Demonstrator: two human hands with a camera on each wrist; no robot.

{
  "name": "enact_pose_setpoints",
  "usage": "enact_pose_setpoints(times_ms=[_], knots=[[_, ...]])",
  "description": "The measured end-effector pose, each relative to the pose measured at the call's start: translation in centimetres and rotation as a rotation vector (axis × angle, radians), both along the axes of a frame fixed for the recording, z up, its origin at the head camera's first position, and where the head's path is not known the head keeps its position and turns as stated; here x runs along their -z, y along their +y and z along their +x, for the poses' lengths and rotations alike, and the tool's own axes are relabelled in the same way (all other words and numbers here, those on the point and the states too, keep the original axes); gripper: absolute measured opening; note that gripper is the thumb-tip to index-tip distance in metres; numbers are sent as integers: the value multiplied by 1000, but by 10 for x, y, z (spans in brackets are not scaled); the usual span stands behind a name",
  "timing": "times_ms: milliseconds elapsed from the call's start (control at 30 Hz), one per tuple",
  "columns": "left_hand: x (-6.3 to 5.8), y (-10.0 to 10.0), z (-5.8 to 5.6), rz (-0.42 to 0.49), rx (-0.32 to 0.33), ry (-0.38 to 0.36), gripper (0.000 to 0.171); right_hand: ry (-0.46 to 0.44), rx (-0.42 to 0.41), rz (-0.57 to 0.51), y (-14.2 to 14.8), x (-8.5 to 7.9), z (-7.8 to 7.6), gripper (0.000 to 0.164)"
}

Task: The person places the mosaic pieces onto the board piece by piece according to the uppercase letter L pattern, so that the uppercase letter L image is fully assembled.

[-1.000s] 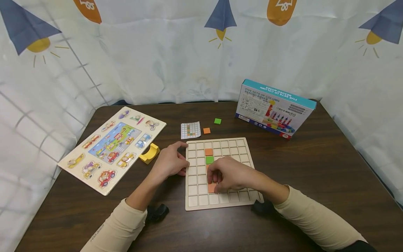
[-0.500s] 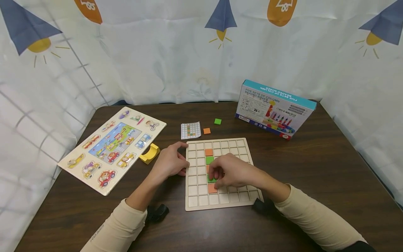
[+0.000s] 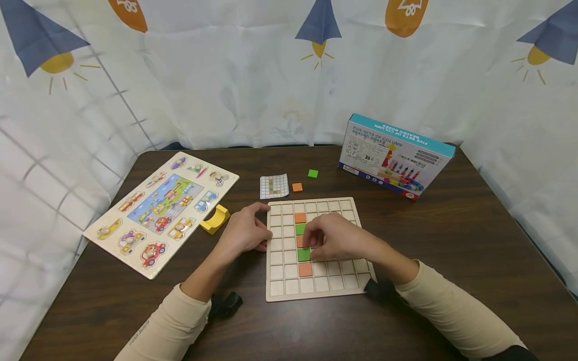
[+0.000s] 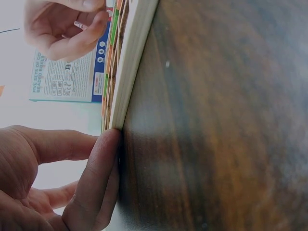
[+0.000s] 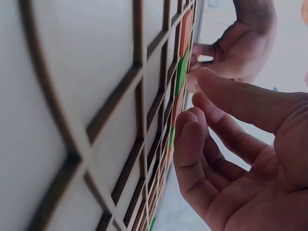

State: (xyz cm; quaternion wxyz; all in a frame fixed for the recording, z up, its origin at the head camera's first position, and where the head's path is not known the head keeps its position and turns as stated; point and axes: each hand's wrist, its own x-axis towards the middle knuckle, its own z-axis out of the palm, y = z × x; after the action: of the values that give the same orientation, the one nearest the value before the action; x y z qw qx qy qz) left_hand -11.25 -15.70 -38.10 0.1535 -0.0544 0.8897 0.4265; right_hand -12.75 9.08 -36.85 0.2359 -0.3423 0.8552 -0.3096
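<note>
Head view: centre — right hand [image 3: 338, 236], fingertips apart, beside lower green tile [image 3: 304, 254]; left hand [image 3: 245, 230], fingers spread, touches board [image 3: 321, 284] edge — box [image 3: 393, 158] upper right.

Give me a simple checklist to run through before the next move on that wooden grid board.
1. Left grip touching the grid board at its left edge: ok.
2. Right grip free of any tile: ok, thumb and fingers apart over the board.
3. Column of five tiles alternating orange and green: ok.
4. Loose orange tile and loose green tile uncovered beyond the board: ok.
5. Column matching the printed card: cannot tell, print too small.
</note>
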Motion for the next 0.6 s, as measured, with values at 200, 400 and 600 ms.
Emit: enact_pose_setpoints(times_ms=[200,400,600], knots=[[-1,-1,0,2,0,5,64,27,42,-19,3,-1,-9,13],[-1,-1,1,7,-2,5,64,44,103,-38,6,-1,-22,15],[1,0,1,14,-9,1,65,73,223,-23,9,-1,-49,26]])
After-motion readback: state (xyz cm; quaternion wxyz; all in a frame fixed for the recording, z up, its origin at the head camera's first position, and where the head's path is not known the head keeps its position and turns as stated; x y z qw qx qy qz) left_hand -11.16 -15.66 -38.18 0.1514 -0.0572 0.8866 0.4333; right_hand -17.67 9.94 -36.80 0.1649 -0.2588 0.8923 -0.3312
